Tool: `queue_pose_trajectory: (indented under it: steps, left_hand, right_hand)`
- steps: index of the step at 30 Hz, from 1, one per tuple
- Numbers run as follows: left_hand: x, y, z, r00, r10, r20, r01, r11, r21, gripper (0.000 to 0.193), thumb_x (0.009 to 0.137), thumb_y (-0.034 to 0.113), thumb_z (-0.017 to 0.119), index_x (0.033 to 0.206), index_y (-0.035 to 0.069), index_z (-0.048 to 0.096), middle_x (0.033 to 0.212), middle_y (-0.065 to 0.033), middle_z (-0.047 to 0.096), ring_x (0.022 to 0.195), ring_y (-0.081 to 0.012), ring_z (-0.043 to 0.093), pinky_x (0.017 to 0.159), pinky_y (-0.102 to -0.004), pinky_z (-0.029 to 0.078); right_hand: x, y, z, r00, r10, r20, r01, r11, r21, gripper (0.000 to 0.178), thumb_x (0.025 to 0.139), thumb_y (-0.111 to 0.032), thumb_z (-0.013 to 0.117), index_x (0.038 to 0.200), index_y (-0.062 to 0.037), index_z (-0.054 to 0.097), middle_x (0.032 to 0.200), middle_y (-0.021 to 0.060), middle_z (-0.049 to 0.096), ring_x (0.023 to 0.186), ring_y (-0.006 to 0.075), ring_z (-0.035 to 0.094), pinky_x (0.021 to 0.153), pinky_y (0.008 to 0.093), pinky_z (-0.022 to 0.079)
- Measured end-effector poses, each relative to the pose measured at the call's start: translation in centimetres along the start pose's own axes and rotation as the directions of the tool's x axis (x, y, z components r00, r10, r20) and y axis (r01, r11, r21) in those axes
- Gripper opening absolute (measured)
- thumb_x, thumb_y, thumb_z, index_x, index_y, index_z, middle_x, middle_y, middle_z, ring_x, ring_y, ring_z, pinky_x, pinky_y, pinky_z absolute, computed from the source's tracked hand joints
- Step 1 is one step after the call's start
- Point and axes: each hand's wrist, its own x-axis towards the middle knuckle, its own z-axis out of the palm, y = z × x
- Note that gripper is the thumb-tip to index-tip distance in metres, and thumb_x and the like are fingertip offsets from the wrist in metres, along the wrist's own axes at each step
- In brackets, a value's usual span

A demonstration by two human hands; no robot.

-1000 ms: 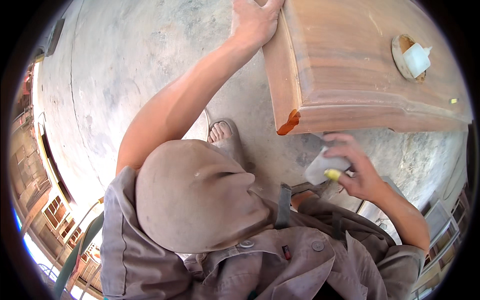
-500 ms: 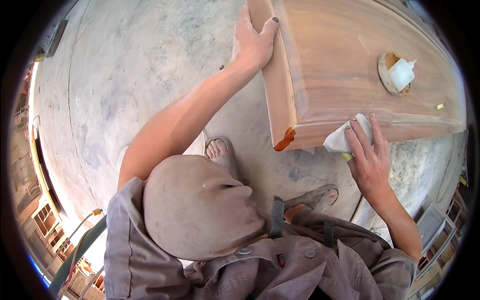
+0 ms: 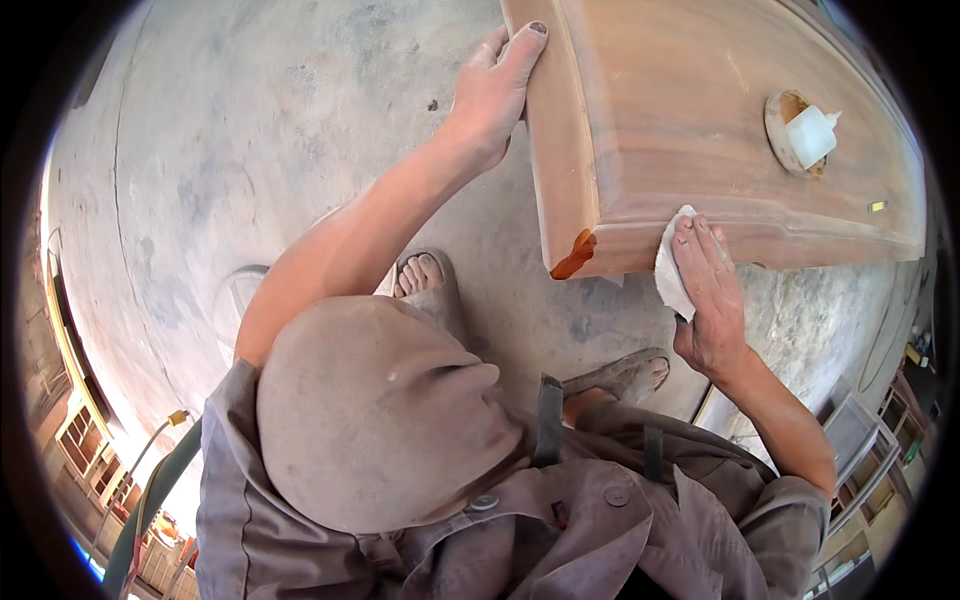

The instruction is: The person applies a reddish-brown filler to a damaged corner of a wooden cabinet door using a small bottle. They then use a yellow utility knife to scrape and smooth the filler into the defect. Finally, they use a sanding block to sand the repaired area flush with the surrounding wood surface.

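Observation:
A large pale-brown wooden panel (image 3: pixel 680 130) with a raised edge lies at the upper right, streaked with whitish dust. My left hand (image 3: pixel 492 95) grips its left edge, thumb on top and fingers partly hidden behind the side. Along the near edge, my right hand (image 3: pixel 712 285) presses a folded white sheet (image 3: pixel 672 270) against the moulding; its fingers lie over the sheet, pointing away from me. Whether the sheet is sandpaper or cloth, I cannot tell. A glossy reddish-brown patch (image 3: pixel 574 255) marks the panel's near left corner.
On the panel stands a shallow round dish (image 3: pixel 778 140) with brown matter and a white spouted container (image 3: pixel 812 135). A small yellow item (image 3: pixel 877 207) lies nearby. Below are a grey concrete floor (image 3: pixel 240 140) and my sandalled feet. Pale frames (image 3: pixel 855 450) lean at the right; a green hose-like tube (image 3: pixel 150 500) is lower left.
My right hand has moved left along the near edge with the white sheet, its fingers now closer together and flatter. My left hand still grips the left edge, slightly shifted. The view has shifted slightly.

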Motion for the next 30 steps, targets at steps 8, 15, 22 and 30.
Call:
queue_pose_trajectory:
  steps: [8, 15, 22, 30]
  left_hand:
    - [-0.5, 0.4, 0.1, 0.998, -0.035, -0.059, 0.038, 0.999, 0.038, 0.064, 0.107, 0.05, 0.06, 0.15, 0.003, 0.054, 0.133, -0.011, 0.068, 0.113, -0.0183, 0.066, 0.089, -0.036, 0.056]
    - [-0.2, -0.2, 0.5, 0.999, -0.041, -0.035, 0.039, 0.998, -0.047, 0.062, 0.107, 0.048, 0.06, 0.148, 0.002, 0.055, 0.127, -0.01, 0.07, 0.111, -0.0176, 0.067, 0.088, -0.0361, 0.057]
    - [-0.3, 0.4, -0.3, 0.999, -0.018, -0.032, 0.02, 0.998, 0.057, 0.057, 0.107, 0.047, 0.058, 0.143, 0.003, 0.059, 0.117, -0.0091, 0.071, 0.095, -0.0152, 0.067, 0.075, -0.0326, 0.056]
    - [-0.1, 0.5, -0.4, 1.0, 0.025, -0.019, -0.023, 0.996, 0.08, 0.061, 0.106, 0.051, 0.058, 0.143, 0.002, 0.059, 0.116, -0.0102, 0.072, 0.092, -0.0162, 0.069, 0.072, -0.0338, 0.057]
  right_hand:
    - [5.4, -7.3, 3.7, 0.95, -0.294, 0.101, 0.264, 0.935, 0.235, 0.067, 0.08, -0.005, 0.066, 0.146, 0.0031, 0.057, 0.151, 0.0206, 0.058, 0.147, 0.0368, 0.05, 0.124, 0.0522, 0.04]
    - [0.7, -9.5, 6.1, 0.941, -0.279, 0.192, 0.095, 0.762, 0.64, 0.051, 0.086, -0.006, 0.068, 0.136, -0.0024, 0.064, 0.131, 0.0179, 0.069, 0.128, 0.0331, 0.064, 0.117, 0.0468, 0.046]
    - [-0.6, -7.5, 4.8, 0.776, 0.028, 0.63, -0.499, 0.639, 0.585, 0.038, 0.091, 0.003, 0.066, 0.129, -0.0041, 0.067, 0.107, 0.0161, 0.073, 0.097, 0.0346, 0.071, 0.086, 0.0432, 0.057]
    - [1.2, -5.7, 3.4, 0.447, 0.201, 0.872, -0.894, 0.122, 0.43, 0.033, 0.106, -0.006, 0.055, 0.138, 0.0011, 0.059, 0.101, 0.0084, 0.071, 0.071, 0.0103, 0.069, 0.053, 0.0263, 0.06]
